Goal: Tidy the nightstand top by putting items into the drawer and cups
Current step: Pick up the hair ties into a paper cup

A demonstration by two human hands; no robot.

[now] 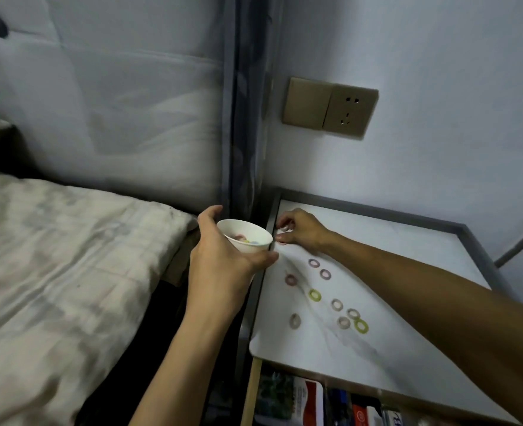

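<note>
Rings [310, 295], small, pastel, lie loose; left hand [220, 256] grips white cup [252, 245], right hand [303, 230] pinches a ring [284, 229]

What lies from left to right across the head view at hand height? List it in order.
Bed sheet → left hand → paper cup it grips → right hand, whose fingers seem to pinch a small ring → bare nightstand top.
</note>
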